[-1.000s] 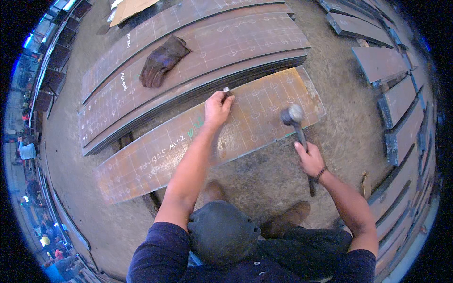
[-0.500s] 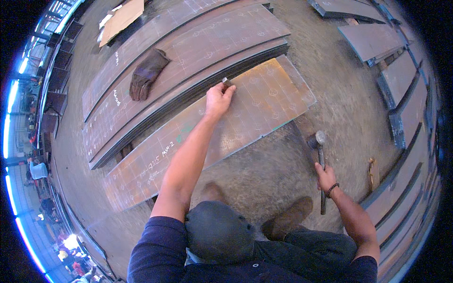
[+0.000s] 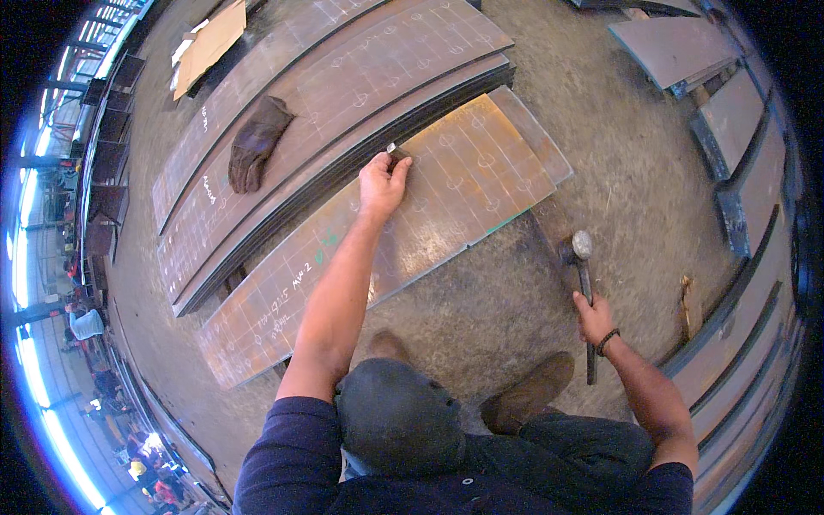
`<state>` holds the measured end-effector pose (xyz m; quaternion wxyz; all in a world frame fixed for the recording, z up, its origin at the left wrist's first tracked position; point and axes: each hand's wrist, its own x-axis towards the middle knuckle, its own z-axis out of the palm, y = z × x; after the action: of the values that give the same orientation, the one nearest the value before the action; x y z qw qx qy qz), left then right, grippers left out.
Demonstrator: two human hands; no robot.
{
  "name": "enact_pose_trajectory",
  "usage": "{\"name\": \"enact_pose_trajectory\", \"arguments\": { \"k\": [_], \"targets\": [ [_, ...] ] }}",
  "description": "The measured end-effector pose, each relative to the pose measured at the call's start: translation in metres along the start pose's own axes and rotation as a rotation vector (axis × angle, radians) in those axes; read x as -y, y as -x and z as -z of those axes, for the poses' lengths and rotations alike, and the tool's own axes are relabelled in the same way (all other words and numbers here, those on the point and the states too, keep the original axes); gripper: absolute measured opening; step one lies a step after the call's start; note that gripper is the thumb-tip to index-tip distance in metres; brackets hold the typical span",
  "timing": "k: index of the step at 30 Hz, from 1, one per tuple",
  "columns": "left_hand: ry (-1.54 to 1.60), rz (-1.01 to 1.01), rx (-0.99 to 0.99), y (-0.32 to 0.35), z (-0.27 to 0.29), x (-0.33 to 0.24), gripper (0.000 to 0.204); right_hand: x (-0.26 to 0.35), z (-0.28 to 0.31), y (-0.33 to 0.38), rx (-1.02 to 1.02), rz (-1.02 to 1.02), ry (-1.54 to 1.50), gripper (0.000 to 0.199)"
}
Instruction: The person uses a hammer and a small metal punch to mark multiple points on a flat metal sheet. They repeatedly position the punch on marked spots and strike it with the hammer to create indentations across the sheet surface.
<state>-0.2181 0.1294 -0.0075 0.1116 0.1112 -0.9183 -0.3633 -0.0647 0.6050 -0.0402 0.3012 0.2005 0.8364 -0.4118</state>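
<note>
My left hand [image 3: 383, 186] is closed around a short metal punch or stamp [image 3: 394, 150], whose bright top shows above the fingers. Its lower end is hidden by the hand, over the far edge of a long, curved-edged steel plate [image 3: 412, 232]. Chalk lines, circles and white and green handwriting mark that plate. Off the plate's near side, my right hand [image 3: 593, 318] grips the handle of a hammer [image 3: 582, 247], head pointing away from me. The hammer is held apart from the punch.
Beyond the plate lies a stack of similar marked plates [image 3: 378, 86], with dark work gloves [image 3: 260, 143] on top. Cardboard [image 3: 211, 49] rests on the floor at the far left. More steel plates [image 3: 730, 129] line the right side. My shoe [image 3: 528, 390] stands near the hammer.
The whole view has shifted slightly, so the plates sit a little differently in it. Both hands keep their grips, with the punch and hammer in nearly the same places against the plate.
</note>
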Motion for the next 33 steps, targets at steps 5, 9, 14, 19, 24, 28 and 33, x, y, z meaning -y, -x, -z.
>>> {"name": "enact_pose_trajectory", "arguments": {
  "k": [5,9,14,19,24,28,33],
  "targets": [
    [0.031,-0.033,-0.002,0.0,0.001,0.0,0.024,0.017,0.002,0.009,0.02,-0.062,-0.06,0.051],
    [0.008,-0.008,0.017,0.0,0.001,0.0,0.024,0.025,0.003,0.013,0.041,-0.06,-0.111,0.051],
    [0.015,0.007,0.015,0.001,0.001,-0.001,0.025,0.028,0.002,0.014,0.032,-0.103,-0.119,0.051],
    [0.043,-0.018,0.0,0.001,0.001,-0.002,0.026,0.031,0.002,0.017,0.044,-0.095,-0.122,0.05],
    [-0.015,-0.008,0.01,0.0,0.0,0.0,0.026,0.031,0.003,0.016,0.06,-0.107,-0.13,0.049],
    [0.035,0.004,0.008,0.0,-0.001,0.0,0.026,0.029,0.003,0.015,0.066,-0.109,-0.131,0.048],
    [0.011,0.002,0.01,0.001,-0.001,0.0,0.024,0.028,0.002,0.015,0.037,-0.076,-0.096,0.049]
  ]
}}
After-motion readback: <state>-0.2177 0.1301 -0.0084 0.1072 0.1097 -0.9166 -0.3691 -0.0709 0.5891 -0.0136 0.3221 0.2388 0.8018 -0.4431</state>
